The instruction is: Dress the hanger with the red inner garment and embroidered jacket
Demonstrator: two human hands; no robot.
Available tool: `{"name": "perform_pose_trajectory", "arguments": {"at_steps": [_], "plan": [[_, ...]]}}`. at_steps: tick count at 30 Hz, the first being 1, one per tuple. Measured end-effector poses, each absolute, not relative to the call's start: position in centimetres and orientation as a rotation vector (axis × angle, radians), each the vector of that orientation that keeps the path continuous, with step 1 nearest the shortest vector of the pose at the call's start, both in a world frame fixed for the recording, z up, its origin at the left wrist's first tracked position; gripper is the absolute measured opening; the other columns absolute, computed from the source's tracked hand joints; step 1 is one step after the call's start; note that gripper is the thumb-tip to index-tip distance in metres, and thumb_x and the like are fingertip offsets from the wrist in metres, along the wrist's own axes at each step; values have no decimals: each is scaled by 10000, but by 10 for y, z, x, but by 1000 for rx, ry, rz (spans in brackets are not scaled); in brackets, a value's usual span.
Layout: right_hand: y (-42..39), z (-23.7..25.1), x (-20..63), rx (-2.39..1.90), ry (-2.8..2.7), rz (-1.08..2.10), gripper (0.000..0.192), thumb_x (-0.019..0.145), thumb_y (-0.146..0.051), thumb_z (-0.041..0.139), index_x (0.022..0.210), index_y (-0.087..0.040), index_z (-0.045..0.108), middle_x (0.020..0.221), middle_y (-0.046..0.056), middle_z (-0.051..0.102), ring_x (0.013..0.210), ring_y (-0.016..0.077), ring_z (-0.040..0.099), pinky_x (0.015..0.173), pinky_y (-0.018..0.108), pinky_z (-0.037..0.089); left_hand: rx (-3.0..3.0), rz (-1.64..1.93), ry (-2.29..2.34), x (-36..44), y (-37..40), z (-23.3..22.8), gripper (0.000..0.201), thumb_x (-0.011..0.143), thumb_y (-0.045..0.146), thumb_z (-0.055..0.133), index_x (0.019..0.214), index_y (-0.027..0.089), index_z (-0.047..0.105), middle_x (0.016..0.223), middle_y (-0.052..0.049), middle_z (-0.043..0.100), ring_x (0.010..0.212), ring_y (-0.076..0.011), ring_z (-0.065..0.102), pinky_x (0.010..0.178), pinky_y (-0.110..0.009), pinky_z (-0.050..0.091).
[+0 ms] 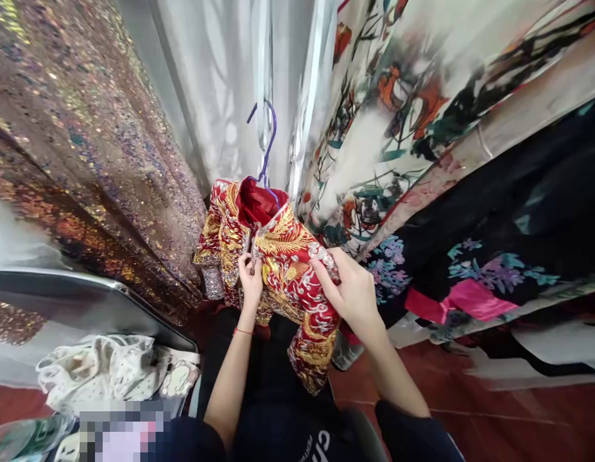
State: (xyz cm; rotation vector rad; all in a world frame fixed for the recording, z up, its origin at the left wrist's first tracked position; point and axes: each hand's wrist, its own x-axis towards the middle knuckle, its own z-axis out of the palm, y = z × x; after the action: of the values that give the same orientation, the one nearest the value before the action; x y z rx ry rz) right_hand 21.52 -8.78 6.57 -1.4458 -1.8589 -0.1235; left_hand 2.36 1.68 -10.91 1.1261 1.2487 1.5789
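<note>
A red jacket [292,269] with gold and silver embroidery hangs in front of me on a purple hanger [272,131]. The hanger's hook is caught on a pale strap [263,58]. At the jacket's front opening, just below the collar, my left hand [251,279] pinches the edge with its fingers closed. My right hand [352,289] is closed over the jacket's shoulder and upper sleeve on the right, thumb on top. The fingertips behind the cloth are hidden. The sleeve's lower end hangs free below that hand.
Sequined fabric [95,141] hangs on the left. Floral cloth [398,109] and a black garment with a pink bow [480,300] hang on the right. White spotted cloth [104,369] lies on a chair [133,292] at lower left, near a clear plastic container [27,436]. Red tiles [470,398] cover the floor.
</note>
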Motion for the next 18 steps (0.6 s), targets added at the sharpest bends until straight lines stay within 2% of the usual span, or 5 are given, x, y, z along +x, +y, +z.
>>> {"name": "perform_pose_trajectory", "arguments": {"at_steps": [3,5,8,14,18], "plan": [[-92,56,225,-1369,-1871,-127,419,975,-526,505,1185,-166,541,1022,129,713,874,254,695,741,341,521,1140,1290,1144,19,-5,-140,658,729,676,692,1169,202,575,1144,-119,674,1141,-261,630,1017,-378,489],[-91,49,230,-1332,-1851,-144,524,955,-539,536,1304,-152,486,1133,163,686,983,282,687,819,387,546,1189,1070,1051,13,-22,-154,670,584,607,833,1066,172,667,1052,-124,723,1077,-304,672,965,-421,534],[-86,40,232,-1325,-1760,-141,430,981,-468,520,1306,-187,511,1135,139,680,1018,266,678,884,401,545,1247,807,940,10,-42,-165,588,431,443,941,899,151,737,872,-88,752,907,-298,713,863,-425,582],[-46,31,235,-1421,-1571,-311,396,1011,-487,439,1172,-171,613,1000,117,703,905,238,677,826,357,525,1285,975,1096,6,-23,-148,446,720,570,758,804,136,704,742,-44,695,802,-217,659,809,-342,556],[-1,30,252,-1386,-1497,-425,474,1034,-524,350,1054,-162,655,912,107,706,813,205,667,757,313,504,1327,1273,1242,-12,8,-112,407,828,554,661,893,153,685,863,-37,684,849,-183,610,815,-277,499]]}}
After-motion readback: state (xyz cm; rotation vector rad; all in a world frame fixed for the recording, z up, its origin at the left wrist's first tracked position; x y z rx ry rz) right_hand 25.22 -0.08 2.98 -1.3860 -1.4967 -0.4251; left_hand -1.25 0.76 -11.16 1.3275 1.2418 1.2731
